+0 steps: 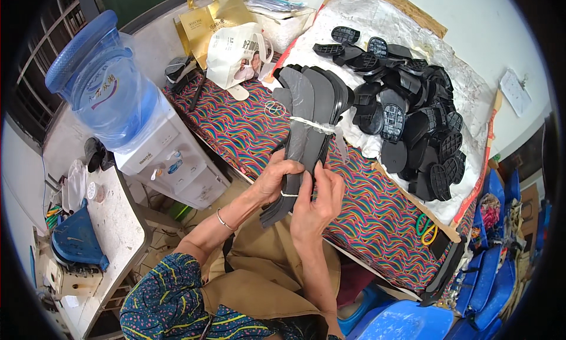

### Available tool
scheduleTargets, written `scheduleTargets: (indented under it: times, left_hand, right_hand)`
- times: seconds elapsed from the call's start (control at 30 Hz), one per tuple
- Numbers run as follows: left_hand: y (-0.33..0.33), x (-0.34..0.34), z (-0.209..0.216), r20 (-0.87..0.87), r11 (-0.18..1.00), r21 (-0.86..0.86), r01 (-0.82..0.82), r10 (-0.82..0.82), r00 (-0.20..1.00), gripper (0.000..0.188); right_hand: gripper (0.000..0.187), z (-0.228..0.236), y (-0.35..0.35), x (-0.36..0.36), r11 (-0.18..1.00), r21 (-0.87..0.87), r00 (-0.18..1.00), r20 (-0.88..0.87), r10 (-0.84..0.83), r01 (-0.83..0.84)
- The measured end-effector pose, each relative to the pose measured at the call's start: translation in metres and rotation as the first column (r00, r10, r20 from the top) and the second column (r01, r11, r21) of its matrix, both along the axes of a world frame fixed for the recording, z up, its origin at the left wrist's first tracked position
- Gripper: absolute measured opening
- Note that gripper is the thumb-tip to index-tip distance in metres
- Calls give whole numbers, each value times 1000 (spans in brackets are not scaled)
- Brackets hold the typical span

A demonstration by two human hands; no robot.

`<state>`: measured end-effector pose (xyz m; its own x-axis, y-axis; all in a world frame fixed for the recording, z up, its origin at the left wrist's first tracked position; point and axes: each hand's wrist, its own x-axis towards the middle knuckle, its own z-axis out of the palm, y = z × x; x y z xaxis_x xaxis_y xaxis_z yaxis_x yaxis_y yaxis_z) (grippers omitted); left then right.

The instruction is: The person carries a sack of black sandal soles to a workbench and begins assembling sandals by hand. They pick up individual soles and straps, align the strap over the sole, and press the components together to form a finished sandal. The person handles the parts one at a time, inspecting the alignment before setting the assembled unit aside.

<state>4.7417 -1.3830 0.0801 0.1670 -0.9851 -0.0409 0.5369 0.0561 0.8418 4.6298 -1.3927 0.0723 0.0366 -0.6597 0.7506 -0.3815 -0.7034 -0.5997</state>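
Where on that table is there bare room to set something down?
There's bare patterned cloth between the right hand, the white sheet and the scissors. Another patch lies between the water dispenser and the tied black bundle, below the loose bands. Black shoe pieces crowd the sheet's middle; bags crowd the far left.

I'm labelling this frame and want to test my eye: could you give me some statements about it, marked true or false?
1. Both hands, left and right, touch the bundle of dark flat pieces. True.
2. A red bottle tops the dispenser. False: a blue bottle tops the white dispenser.
3. The pile of black pieces lies on a white sheet. True.
4. The right wrist wears a bracelet. False: the metal bangle is on the left wrist.
5. The tablecloth is patterned with multicoloured waves. True.
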Motion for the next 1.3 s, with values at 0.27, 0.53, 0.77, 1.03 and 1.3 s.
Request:
scheduleTargets:
  times: [0.27, 0.53, 0.77, 1.03, 1.3]
  left_hand:
    - [2, -2, -12, 147, 997, -61, -52, 61, 987, 52]
    - [1, 6, -4, 194, 997, -39, 67, -58, 979, 64]
    - [4, -5, -2, 204, 999, 10, 31, -32, 978, 58]
    - [-4, -1, -19, 429, 987, -109, -117, 153, 890, 52]
    - [18, 11, -4, 481, 993, 18, -118, 94, 872, 56]
  right_hand:
    - [19, -2, -7, -2, 905, 402, 985, 147, 85, -138]
    - [12, -14, -33, -34, 488, 468, 599, 787, 149, -737]
    - [17, 14, -59, -62, 317, 324, 367, 927, 83, -891]
    - [18, 15, -55, -46, 217, 439, 477, 860, 180, -872]
    - [25, 56, -99, -78, 155, 352, 379, 903, 203, -923]
